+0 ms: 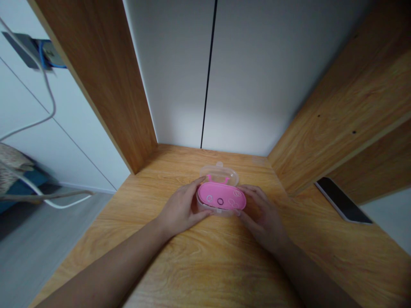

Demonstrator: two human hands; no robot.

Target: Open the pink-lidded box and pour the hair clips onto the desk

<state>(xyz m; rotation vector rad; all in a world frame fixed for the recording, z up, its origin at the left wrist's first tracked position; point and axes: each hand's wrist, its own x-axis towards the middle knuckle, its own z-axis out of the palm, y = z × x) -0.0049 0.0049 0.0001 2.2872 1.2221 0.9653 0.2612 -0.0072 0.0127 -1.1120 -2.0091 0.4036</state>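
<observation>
Table (205,265): it was warm brown wood with streaky grain, and an upright board (105,64) rose at its left.
Wall (180,85): it stood white behind the table, split by one black seam.
Floor (48,252): it showed grey at the left, below a loose white cable (51,94).
Phone (342,199): it lay dark-screened at the right.
Box (218,212): it sat mid-table between the hands – clear plastic, rounded, its see-through lid (219,172) open behind.
Pink piece (221,194): it was oval, with thin pale outlines and one dark ring, and covered the box's top.
Left hand (183,206): it gripped the box's left end.
Right hand (262,218): it held the pink piece's right end – thumb in front, fingers behind.
</observation>
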